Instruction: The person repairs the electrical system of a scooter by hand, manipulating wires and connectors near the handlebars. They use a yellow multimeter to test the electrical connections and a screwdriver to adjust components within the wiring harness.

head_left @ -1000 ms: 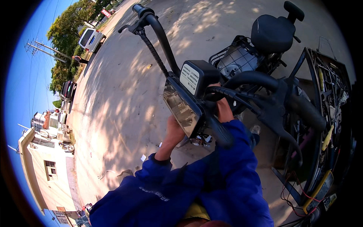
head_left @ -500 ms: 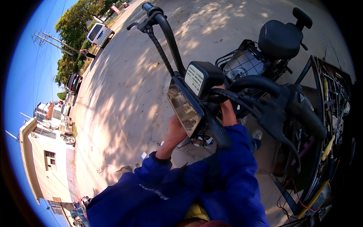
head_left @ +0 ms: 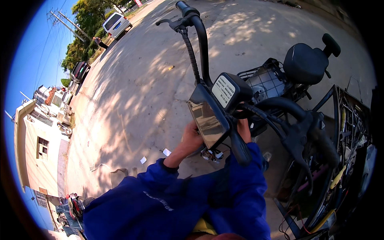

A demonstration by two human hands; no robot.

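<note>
An electric scooter stands before me, its black handlebar [head_left: 203, 44] tilted across the view. At its front is a glossy dark rectangular panel [head_left: 210, 120], beside a black box with a white printed label [head_left: 224, 91]. My left hand [head_left: 193, 136] reaches to the panel's left edge, its fingers hidden behind it. On the other side, my right hand [head_left: 243, 130] reaches in under the cables and bar, and most of it is covered. Loose wires and connectors [head_left: 212, 154] hang below the panel, between my forearms. What either hand holds is out of sight.
Behind the handlebar are a wire basket [head_left: 266, 82] and a black seat [head_left: 306, 64]. A brake lever [head_left: 302, 160] juts out at right. Beyond it stands a metal-framed rack of tools [head_left: 352, 132]. Paper scraps [head_left: 167, 152] lie on the ground. A white van [head_left: 117, 25] is far off.
The whole view has shifted, so the scooter sits farther right and lower. Both hands stay at the panel; my left hand now shows a little higher against its edge.
</note>
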